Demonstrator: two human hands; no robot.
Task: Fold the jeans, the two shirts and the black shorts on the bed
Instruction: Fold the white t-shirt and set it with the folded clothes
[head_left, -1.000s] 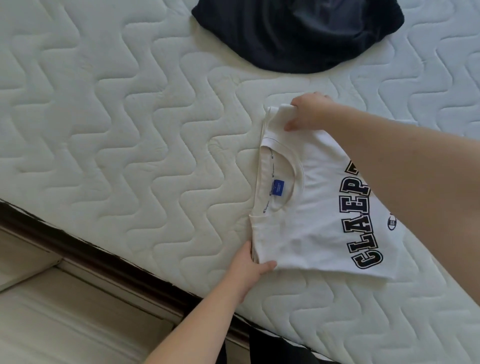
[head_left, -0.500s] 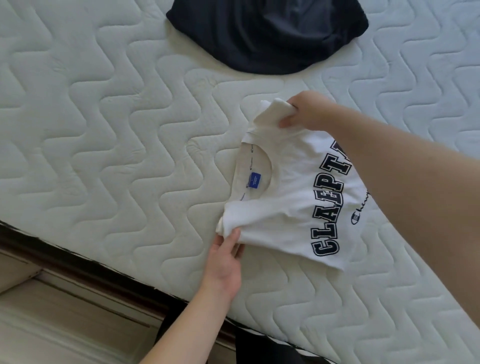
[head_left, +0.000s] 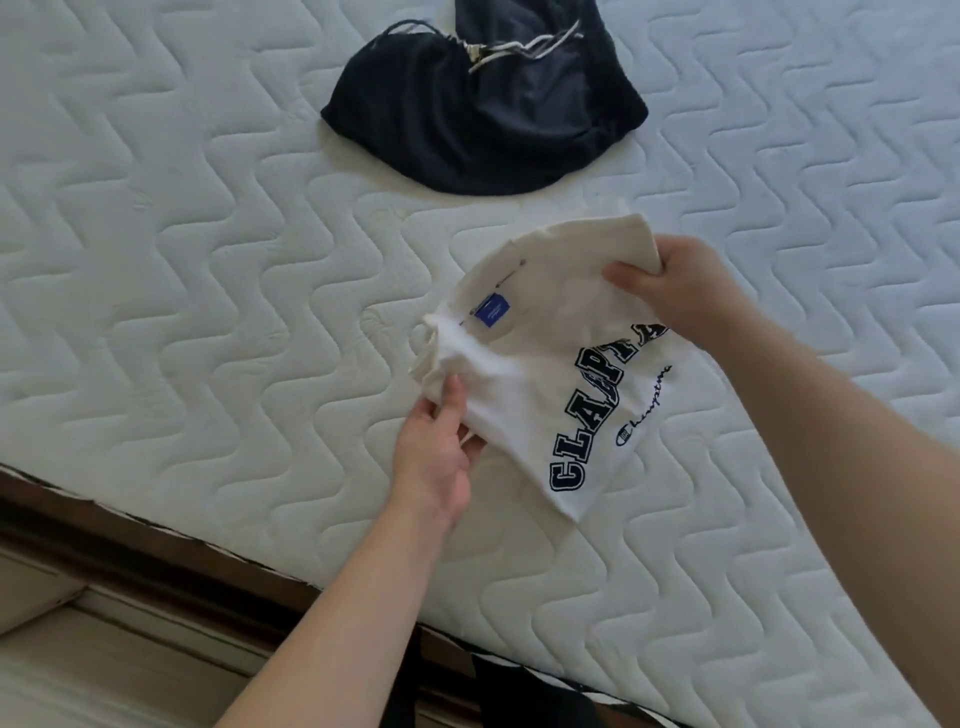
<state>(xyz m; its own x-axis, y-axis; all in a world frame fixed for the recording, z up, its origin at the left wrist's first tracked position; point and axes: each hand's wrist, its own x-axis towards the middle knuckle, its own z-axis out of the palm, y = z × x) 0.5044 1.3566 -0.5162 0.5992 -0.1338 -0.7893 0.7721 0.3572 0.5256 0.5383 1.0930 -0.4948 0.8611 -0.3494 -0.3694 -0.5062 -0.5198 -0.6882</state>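
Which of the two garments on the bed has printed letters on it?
The white shirt, held by both hands, has dark block letters. The black shorts farther away are plain, with only a drawstring.

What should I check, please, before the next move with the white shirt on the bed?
1. Left hand holds the white shirt at its near corner: ok.
2. Right hand grips the far edge: ok.
3. Shirt lies flat on the mattress: not ok, the collar end is lifted and bunched.
4. Black shorts lie apart from the shirt: ok.
5. Shorts folded: not ok, still crumpled.
6. Jeans and second shirt: cannot tell, not in view.
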